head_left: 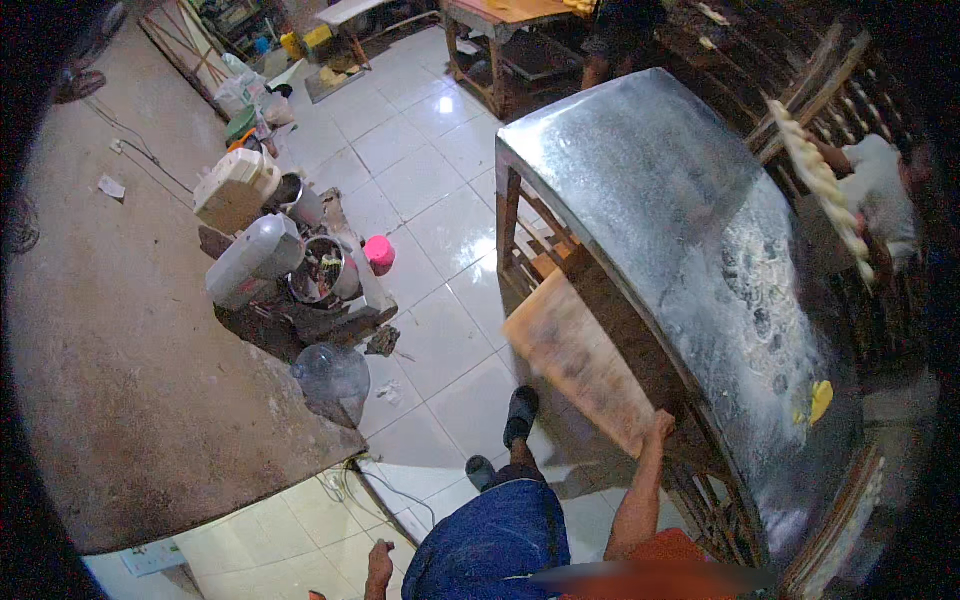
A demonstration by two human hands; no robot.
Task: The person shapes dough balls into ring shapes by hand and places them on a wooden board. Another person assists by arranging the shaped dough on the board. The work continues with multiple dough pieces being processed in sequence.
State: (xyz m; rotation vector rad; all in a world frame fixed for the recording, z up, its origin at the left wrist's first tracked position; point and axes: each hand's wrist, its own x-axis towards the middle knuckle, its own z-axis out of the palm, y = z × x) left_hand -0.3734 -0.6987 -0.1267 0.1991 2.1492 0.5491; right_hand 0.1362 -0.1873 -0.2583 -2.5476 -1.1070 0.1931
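Beside the steel-topped table (pixel 640 200), my right hand (pixel 656 428) grips the near end of a pale, stained wooden board (pixel 572 355), which is tilted partly inside the open wooden frame under the tabletop. A patch of white flour (pixel 765 290) and a small yellow piece (pixel 822 400) lie on the steel top. My left hand (pixel 382 558) hangs low at my side with curled fingers; I cannot make out whether it holds anything.
Mixers (pixel 245 260), pots and a pink container (pixel 379 255) crowd the left wall (pixel 110 350). A wooden table (pixel 505 15) stands at the back beside a person in dark clothing (pixel 615 35). A white-shirted person (pixel 880 200) is near racks of twisted dough (pixel 820 180) on the right.
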